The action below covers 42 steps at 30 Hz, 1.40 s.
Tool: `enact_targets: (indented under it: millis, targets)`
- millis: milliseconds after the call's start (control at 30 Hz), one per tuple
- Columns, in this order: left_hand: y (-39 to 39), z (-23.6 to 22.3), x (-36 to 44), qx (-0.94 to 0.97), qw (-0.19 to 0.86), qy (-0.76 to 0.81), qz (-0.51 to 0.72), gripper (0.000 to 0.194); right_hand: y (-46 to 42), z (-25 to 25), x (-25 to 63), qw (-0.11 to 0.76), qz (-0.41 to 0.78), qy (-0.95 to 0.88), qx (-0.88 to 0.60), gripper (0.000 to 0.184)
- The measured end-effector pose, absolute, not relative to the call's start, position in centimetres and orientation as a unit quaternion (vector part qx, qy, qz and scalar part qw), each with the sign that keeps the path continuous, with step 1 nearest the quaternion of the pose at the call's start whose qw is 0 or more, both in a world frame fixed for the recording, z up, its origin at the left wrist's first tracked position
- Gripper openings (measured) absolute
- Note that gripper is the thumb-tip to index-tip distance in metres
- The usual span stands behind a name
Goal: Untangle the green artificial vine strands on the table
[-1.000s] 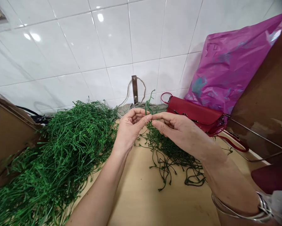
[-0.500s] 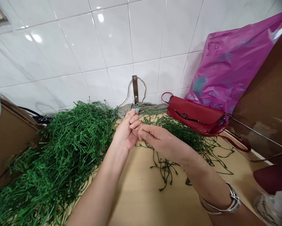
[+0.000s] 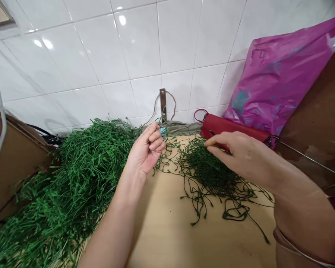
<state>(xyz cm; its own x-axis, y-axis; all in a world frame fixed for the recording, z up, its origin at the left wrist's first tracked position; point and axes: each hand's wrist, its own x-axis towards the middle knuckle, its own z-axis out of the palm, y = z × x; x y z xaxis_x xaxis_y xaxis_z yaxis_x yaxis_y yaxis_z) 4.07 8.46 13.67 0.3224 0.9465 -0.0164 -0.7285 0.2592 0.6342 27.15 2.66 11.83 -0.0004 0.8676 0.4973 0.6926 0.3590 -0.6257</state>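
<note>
On a pale wooden tabletop (image 3: 167, 230) below white glazed tiles (image 3: 100, 56), a tangle of thin dark-green plastic vine stems (image 3: 212, 175) lies under the right hand (image 3: 237, 154), with a bright-green heap of similar vine (image 3: 80, 175) to the left. The left hand (image 3: 146, 150) curls its fingers (image 3: 156, 140) around a small blue piece (image 3: 163, 131). The right hand's extended fingers (image 3: 214, 143) rest on the tangle, perhaps pinching a stem. The stems look light, limp and prone to snagging, best taken singly near an end.
</note>
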Motion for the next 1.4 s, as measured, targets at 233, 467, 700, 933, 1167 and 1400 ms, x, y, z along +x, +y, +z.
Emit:
enact_targets:
  millis: [233, 467, 700, 933, 1167, 1400]
  targets:
    - [7.3, 14.3, 4.6, 0.296, 0.772, 0.221, 0.517, 0.031, 4.3, 11.3, 22.7, 0.449, 0.021, -0.756, -0.476, 0.05]
    - [8.3, 13.4, 4.2, 0.35, 0.721, 0.239, 0.549, 0.022, 5.4, 10.4, 22.2, 0.445, 0.176, -0.714, -0.511, 0.025]
    - [8.6, 11.7, 4.9, 0.444, 0.58, 0.358, 0.581, 0.073, 5.7, 9.9, 21.9, 0.565, 0.312, -0.578, -0.498, 0.026]
    - [8.0, 10.2, 6.5, 0.646, 0.478, 0.387, 0.452, 0.05, 5.5, 10.1, 21.4, 0.611, 0.336, -0.531, -0.482, 0.024]
    - [8.6, 10.3, 6.1, 0.608, 0.546, 0.355, 0.454, 0.011, 5.1, 11.0, 22.7, 0.6, 0.246, -0.559, -0.516, 0.03]
    - [8.3, 10.9, 5.8, 0.642, 0.511, 0.354, 0.449, 0.019, 5.2, 11.1, 23.1, 0.638, 0.155, -0.536, -0.531, 0.023]
